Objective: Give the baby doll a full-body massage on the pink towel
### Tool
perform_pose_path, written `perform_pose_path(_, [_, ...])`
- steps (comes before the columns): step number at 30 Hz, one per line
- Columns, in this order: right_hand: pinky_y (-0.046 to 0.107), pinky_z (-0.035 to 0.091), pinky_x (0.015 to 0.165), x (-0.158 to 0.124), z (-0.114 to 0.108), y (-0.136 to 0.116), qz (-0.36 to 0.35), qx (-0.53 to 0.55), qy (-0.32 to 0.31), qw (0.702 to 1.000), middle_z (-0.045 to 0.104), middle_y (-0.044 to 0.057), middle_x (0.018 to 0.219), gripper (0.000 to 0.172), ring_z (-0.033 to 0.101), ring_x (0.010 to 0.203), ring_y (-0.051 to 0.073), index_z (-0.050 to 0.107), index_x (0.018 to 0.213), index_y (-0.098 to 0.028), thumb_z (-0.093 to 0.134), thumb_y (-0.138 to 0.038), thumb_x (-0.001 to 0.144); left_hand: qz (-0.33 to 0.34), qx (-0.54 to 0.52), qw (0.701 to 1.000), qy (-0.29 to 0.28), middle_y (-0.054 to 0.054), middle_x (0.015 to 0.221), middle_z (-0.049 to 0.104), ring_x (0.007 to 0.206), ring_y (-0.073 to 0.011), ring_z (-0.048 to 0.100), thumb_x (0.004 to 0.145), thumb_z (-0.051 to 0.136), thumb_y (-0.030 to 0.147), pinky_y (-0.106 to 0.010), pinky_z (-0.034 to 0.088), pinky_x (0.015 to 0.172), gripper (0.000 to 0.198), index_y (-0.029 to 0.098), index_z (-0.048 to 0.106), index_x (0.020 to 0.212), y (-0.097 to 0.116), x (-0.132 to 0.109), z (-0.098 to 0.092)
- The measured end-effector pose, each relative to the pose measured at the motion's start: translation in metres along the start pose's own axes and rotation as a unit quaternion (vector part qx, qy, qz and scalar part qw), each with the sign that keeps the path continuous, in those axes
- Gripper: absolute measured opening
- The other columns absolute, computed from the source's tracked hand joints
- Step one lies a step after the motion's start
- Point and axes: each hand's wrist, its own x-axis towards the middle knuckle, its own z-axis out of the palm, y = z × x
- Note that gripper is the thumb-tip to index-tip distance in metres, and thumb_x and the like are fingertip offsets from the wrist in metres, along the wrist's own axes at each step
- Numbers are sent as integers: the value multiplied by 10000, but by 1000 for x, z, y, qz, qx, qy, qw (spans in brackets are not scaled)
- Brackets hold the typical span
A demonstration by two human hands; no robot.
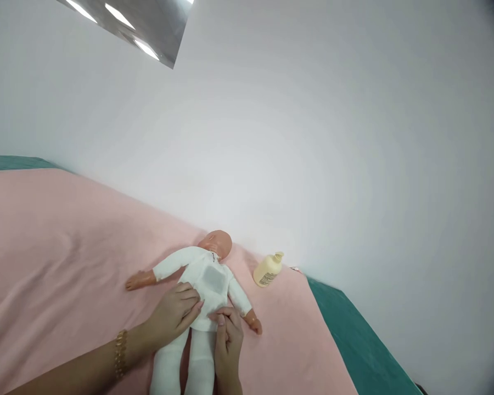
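A baby doll in white clothes lies on its back on a pink cloth, head toward the wall. My left hand, with a gold bracelet on the wrist, rests on the doll's waist with fingers curled onto the white garment's lower edge. My right hand pinches the same hem of the garment from the other side, fingers pressed together. Both hands meet at the doll's belly, above its white-trousered legs.
A cream pump bottle lies on the pink cloth to the right of the doll's head. A teal surface shows beyond the cloth's right edge. A white wall stands close behind.
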Motion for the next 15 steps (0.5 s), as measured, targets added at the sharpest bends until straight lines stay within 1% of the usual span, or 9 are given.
perform_pose_path(3, [278, 476, 681, 3, 3, 3, 16, 6, -11, 1000, 634, 42, 779, 356, 615, 772, 182, 716, 795, -237, 428, -324, 987, -18, -15, 999, -25, -4, 600, 570, 625, -157, 523, 993, 353, 174, -281, 395, 609, 383, 175, 517, 647, -5, -3, -1])
perform_pose_path(5, [275, 469, 660, 5, 4, 6, 28, 10, -19, 999, 633, 41, 763, 363, 615, 761, 182, 716, 771, -235, 440, -337, 983, -46, -26, 997, -49, -7, 595, 569, 617, -160, 533, 1002, 344, 207, -283, 403, 607, 414, 178, 524, 630, -7, -3, 0])
perform_pose_path(9, [279, 463, 666, 7, 5, 9, 42, 12, -24, 999, 637, 37, 748, 389, 613, 751, 179, 717, 743, -231, 436, -351, 985, -97, -45, 990, -93, -22, 616, 580, 639, -174, 553, 1012, 326, 269, -300, 422, 631, 453, 187, 552, 628, -11, -2, 2])
perform_pose_path(12, [286, 463, 672, 7, 5, 7, 53, 9, -33, 998, 631, 33, 737, 387, 605, 748, 179, 720, 738, -233, 442, -350, 982, -109, -56, 988, -99, -21, 625, 585, 647, -173, 551, 1012, 335, 290, -303, 419, 638, 455, 185, 563, 633, -12, -3, 1])
perform_pose_path(15, [297, 474, 700, 6, 4, 5, 42, 7, -30, 999, 636, 38, 775, 361, 606, 783, 182, 731, 780, -236, 446, -334, 979, -93, -75, 989, -84, -21, 652, 588, 677, -171, 541, 1012, 344, 276, -301, 417, 656, 434, 176, 567, 653, -13, -4, 0])
